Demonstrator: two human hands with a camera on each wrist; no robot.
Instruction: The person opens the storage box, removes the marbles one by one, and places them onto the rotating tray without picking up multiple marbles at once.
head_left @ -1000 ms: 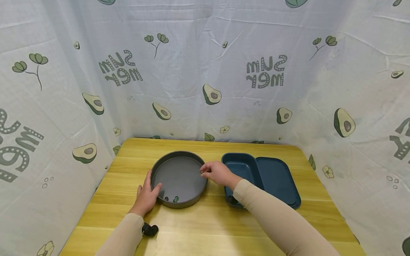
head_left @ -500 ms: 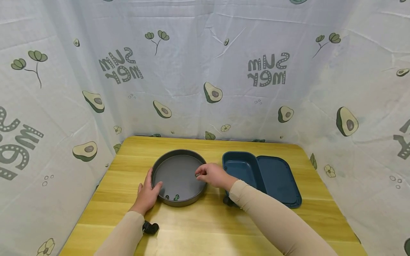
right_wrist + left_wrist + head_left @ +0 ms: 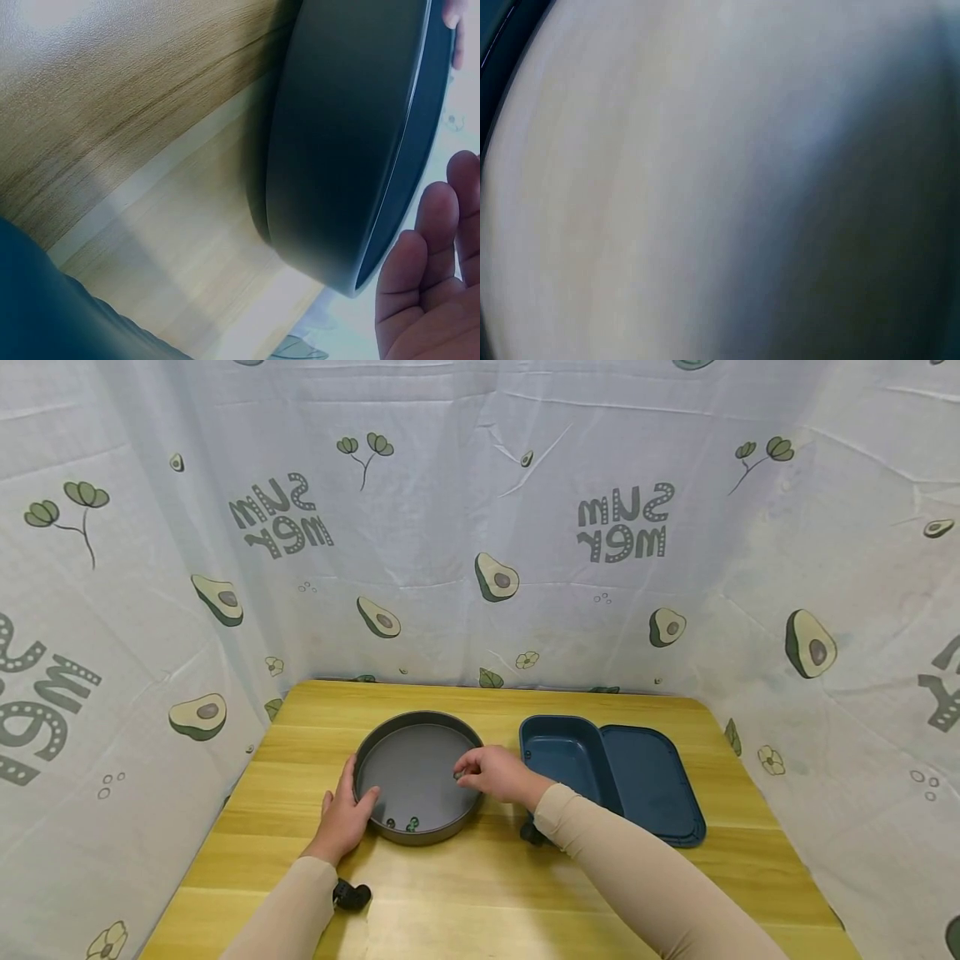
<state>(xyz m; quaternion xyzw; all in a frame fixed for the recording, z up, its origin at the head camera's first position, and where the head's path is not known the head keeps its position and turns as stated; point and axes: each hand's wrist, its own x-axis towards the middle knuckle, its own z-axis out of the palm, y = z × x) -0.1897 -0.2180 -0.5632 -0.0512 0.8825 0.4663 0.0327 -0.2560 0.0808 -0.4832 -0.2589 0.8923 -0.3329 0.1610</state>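
A round dark grey baking pan [image 3: 420, 768] stands on the table. My left hand [image 3: 345, 814] grips its left side, thumb over the rim and fingers along the outer wall. Inside, near the front wall, lie a dark marble [image 3: 390, 823] and some green marbles [image 3: 412, 824]. My right hand [image 3: 495, 772] is over the pan's right side, its fingertips pinching a small marble [image 3: 458, 775]. In the right wrist view, the curled fingers [image 3: 405, 270] show beside the pan's rim, with the fingertip contact hidden. The left wrist view is a pale blur.
To the right stands a dark blue rectangular box [image 3: 566, 752] with a small marble [image 3: 528, 755] by its left wall. Its matching flat lid [image 3: 648, 777] lies against the box's right side. A patterned curtain [image 3: 442, 568] encloses the wooden table [image 3: 450, 902].
My right hand has moved left and slightly nearer, farther over the pan, uncovering the marble in the blue box. My left hand keeps its grip on the pan.
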